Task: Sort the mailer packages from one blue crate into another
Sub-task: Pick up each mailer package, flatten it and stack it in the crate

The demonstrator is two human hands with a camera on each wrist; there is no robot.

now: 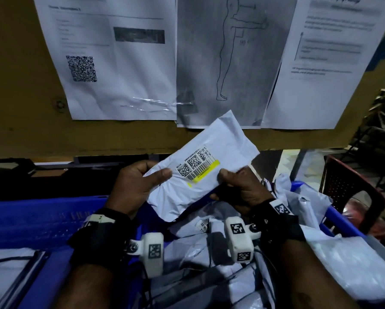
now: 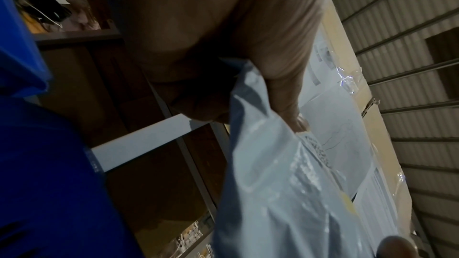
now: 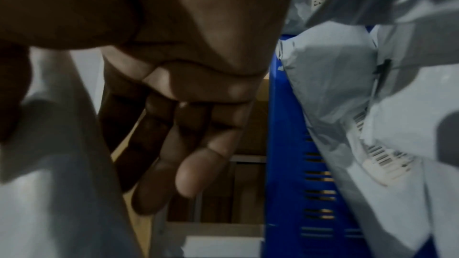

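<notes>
I hold one white mailer package (image 1: pixel 211 146) up over the crates, its barcode label (image 1: pixel 198 167) with a yellow stripe facing me. My left hand (image 1: pixel 159 175) pinches its left edge, thumb on top. My right hand (image 1: pixel 228 177) pinches the lower right edge, thumb beside the label. In the left wrist view the left hand (image 2: pixel 280 89) grips the mailer (image 2: pixel 273 183) at its top corner. In the right wrist view the right hand's fingers (image 3: pixel 174 154) lie behind the mailer (image 3: pixel 62 193). A blue crate (image 1: pixel 42 217) sits at left, another blue crate (image 1: pixel 340 221) at right.
The right crate is heaped with several grey and white mailers (image 1: pixel 347 264); they show in the right wrist view as mailers (image 3: pixel 360 105) against the blue wall (image 3: pixel 288 144). A mailer (image 1: pixel 6 266) lies at lower left. A cardboard board (image 1: pixel 20 85) with paper sheets stands behind. A red chair (image 1: pixel 352 186) is at right.
</notes>
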